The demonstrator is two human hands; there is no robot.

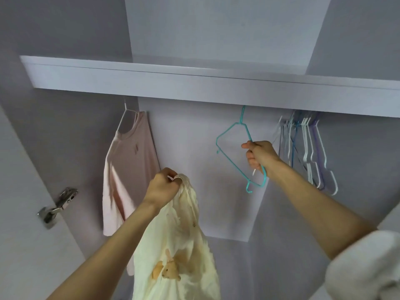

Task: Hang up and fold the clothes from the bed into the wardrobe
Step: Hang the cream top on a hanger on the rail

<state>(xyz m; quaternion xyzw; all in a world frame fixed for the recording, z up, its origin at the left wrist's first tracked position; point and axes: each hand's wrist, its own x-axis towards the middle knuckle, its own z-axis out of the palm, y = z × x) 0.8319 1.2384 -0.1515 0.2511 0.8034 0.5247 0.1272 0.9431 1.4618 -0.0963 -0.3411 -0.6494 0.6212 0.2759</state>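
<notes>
I look up into the wardrobe. My left hand [161, 187] grips the top of a pale yellow garment [175, 245] with a bear print, which hangs down from my fist. My right hand [258, 155] grips a teal hanger [229, 135] by its right shoulder; the hanger's hook reaches up behind the shelf edge, where the rail is hidden. A pink T-shirt [127, 167] hangs on a white hanger at the left of the wardrobe.
A white shelf [194, 83] runs across above the hangers. Several empty white, blue and purple hangers [307, 148] hang bunched at the right. A metal door hinge [57, 206] sits on the left wall. A sleeve [365, 267] shows at bottom right.
</notes>
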